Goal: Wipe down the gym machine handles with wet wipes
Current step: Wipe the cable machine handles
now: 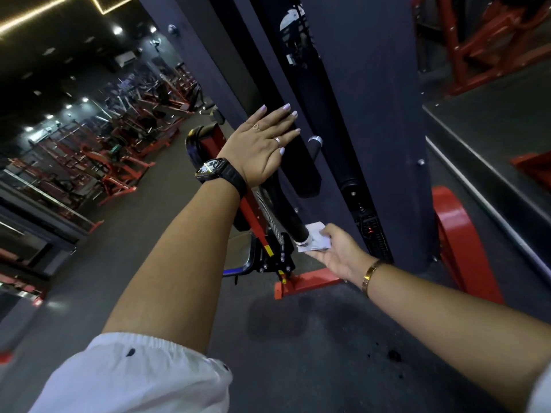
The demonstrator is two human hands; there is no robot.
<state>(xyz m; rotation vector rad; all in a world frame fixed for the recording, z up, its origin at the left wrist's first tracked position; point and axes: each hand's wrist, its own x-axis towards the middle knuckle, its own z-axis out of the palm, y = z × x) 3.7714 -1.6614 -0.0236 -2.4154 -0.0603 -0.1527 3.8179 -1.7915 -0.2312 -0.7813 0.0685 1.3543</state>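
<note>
One wet wipe [315, 241], pinched by right hand [338, 253], touches handle [293, 222]; left hand [262, 144] lies flat on machine frame [372, 114].

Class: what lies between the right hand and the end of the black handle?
A white wet wipe, pinched by the right hand against the handle end; the head view shows it.

The crumpled white wet wipe [317, 242] is bunched right up against the tip of the black rubber-coated handle bar with a chrome end ring [294, 224], which slants downward. Higher up, a short black grip with a silver cap [315, 143] sticks out, well apart from the wipe.
</note>
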